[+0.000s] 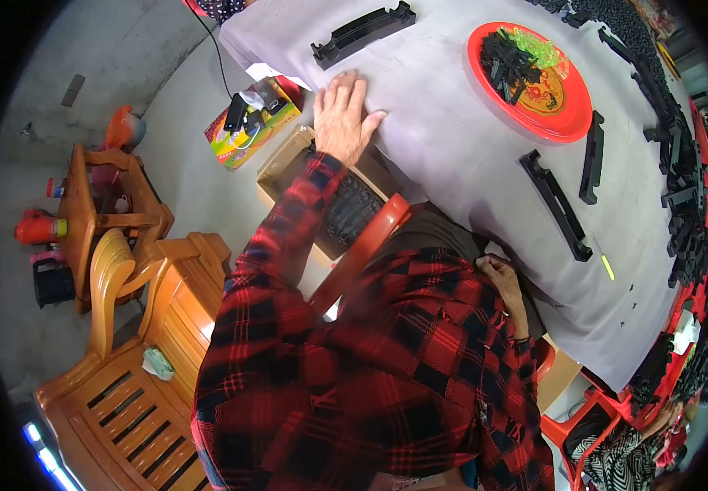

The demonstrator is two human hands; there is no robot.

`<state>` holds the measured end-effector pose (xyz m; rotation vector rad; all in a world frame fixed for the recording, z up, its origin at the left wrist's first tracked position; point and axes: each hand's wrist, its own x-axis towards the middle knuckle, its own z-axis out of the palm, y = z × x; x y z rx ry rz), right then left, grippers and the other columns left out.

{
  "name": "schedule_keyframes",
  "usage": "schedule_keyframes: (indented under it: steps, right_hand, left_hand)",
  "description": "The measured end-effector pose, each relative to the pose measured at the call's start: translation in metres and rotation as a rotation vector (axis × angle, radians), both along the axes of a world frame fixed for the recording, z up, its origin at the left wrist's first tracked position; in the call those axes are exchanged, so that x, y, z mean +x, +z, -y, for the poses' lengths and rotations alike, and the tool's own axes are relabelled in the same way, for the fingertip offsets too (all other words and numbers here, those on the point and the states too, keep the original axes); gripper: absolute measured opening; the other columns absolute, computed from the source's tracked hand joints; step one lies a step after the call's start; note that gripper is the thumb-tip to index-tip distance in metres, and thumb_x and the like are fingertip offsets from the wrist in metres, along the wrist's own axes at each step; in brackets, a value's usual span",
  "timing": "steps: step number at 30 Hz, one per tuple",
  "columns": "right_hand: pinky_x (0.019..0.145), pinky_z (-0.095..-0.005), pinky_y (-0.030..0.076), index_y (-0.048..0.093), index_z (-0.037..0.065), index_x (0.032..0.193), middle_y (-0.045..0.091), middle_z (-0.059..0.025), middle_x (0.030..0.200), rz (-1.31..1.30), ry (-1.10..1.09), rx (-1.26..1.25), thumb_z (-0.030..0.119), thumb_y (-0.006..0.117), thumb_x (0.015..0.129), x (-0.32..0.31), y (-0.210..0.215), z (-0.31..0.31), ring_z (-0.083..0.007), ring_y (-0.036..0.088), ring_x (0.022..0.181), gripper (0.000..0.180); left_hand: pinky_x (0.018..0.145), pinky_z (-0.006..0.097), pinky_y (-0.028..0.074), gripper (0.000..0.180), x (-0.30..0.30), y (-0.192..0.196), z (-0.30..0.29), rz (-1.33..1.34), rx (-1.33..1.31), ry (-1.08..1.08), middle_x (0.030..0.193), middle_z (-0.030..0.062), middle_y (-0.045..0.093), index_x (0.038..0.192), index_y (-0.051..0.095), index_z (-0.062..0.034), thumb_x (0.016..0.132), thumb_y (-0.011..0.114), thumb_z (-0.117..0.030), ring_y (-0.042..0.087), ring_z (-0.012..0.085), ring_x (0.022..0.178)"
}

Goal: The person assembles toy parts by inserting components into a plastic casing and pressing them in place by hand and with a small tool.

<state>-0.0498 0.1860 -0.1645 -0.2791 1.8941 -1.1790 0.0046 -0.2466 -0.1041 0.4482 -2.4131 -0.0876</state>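
My left hand (pixel 344 119) lies flat, palm down, on the grey cloth of the table (pixel 452 139) near its left edge, holding nothing. Just beyond its fingertips lies a long black plastic rail (pixel 362 33). My right hand (pixel 497 274) is drawn in close to my body at the table's near edge, fingers curled shut; nothing shows in it. Two more black rails (pixel 556 204) (pixel 591 157) lie to the right of it, below a red plate (pixel 571 123) that holds small black pieces and clear green pieces. A small yellow-green stick (pixel 608 267) lies near the rails.
A heap of black parts (pixel 681 188) runs along the table's right side. Below the table stand a cardboard box of black parts (pixel 346 213), a red plastic chair (pixel 370 237) and a colourful box (pixel 252 119). A wooden bench (pixel 141 360) is at left. Another person's patterned sleeve (pixel 616 458) shows at lower right.
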Motion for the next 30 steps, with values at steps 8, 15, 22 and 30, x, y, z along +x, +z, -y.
schedule_keyframes:
  steps: [8,15,22,30]
  right_hand:
    - [0.080,-0.0248,0.046,0.068,0.001,0.095,0.063,0.0048,0.086,-0.028,-0.003,-0.072,0.026,0.060,0.102,0.000,0.000,0.000,-0.0058,0.055,0.084,0.027]
    - [0.080,-0.0233,0.046,0.069,0.002,0.096,0.063,0.0051,0.086,-0.089,-0.011,0.034,0.022,0.059,0.101,0.002,0.008,-0.003,-0.0055,0.055,0.084,0.023]
    - [0.083,-0.0253,0.046,0.070,-0.001,0.104,0.064,0.0057,0.092,-0.018,0.012,-0.074,0.029,0.058,0.103,0.000,-0.014,-0.007,-0.0059,0.056,0.088,0.032]
    - [0.086,-0.0255,0.047,0.070,-0.002,0.108,0.068,0.0028,0.095,0.011,0.007,-0.085,0.032,0.057,0.105,0.003,0.002,0.001,-0.0074,0.058,0.090,0.037]
  left_hand:
    - [0.098,0.043,0.050,0.047,0.067,-0.131,0.035,0.348,0.622,0.446,0.113,0.0200,0.067,0.113,0.072,-0.0056,0.078,0.081,-0.034,0.061,0.0345,0.115]
    - [0.082,0.034,0.053,0.031,0.018,-0.047,0.013,-0.451,0.712,0.090,0.099,0.0094,0.060,0.119,0.066,-0.0026,0.091,0.071,-0.014,0.066,0.0223,0.088]
    - [0.070,0.028,0.052,0.040,0.000,-0.016,0.046,-0.370,0.830,-0.062,0.082,0.0013,0.059,0.131,0.063,-0.0043,0.091,0.066,-0.008,0.057,0.0108,0.074]
    - [0.064,0.022,0.045,0.036,0.002,0.007,0.057,-0.233,1.254,-0.214,0.074,-0.0061,0.052,0.130,0.067,-0.0076,0.094,0.060,-0.004,0.051,0.0062,0.067]
